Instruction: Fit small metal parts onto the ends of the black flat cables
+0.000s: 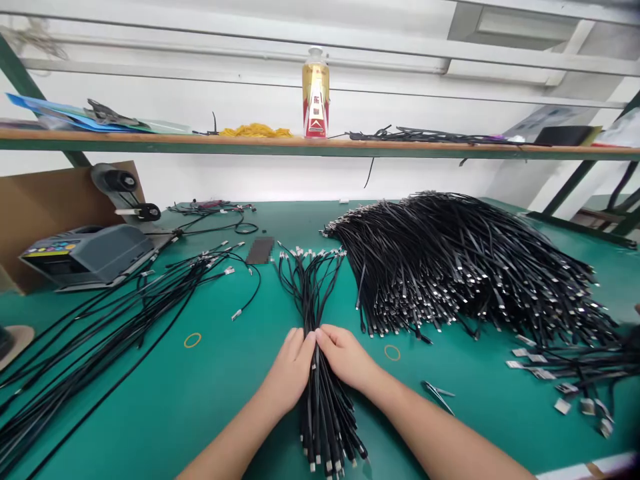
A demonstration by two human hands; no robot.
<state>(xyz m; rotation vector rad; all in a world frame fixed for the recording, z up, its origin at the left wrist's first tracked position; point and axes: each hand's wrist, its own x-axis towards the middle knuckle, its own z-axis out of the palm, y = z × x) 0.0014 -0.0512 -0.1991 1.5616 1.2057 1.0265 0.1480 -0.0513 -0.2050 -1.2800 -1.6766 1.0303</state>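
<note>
A bundle of black cables (325, 407) lies lengthwise in front of me on the green table (225, 400). Its far ends fan out with small pale connectors, and silver plugs tip the near ends. My left hand (291, 363) wraps the bundle from the left at its narrow middle. From the right, my right hand (346, 355) grips the same spot, and the two thumbs almost meet on top. The fingers under the bundle are hidden. One yellow rubber band (193, 341) lies to the left of my hands, another rubber band (393, 353) to the right.
A large heap of black cables (450, 267) covers the right back. Loose cables (135, 313) stretch along the left, near a grey tape dispenser (95, 253). Small cutters (438, 397) lie right of my forearm. Above runs a shelf (250, 143) carrying a bottle (315, 93).
</note>
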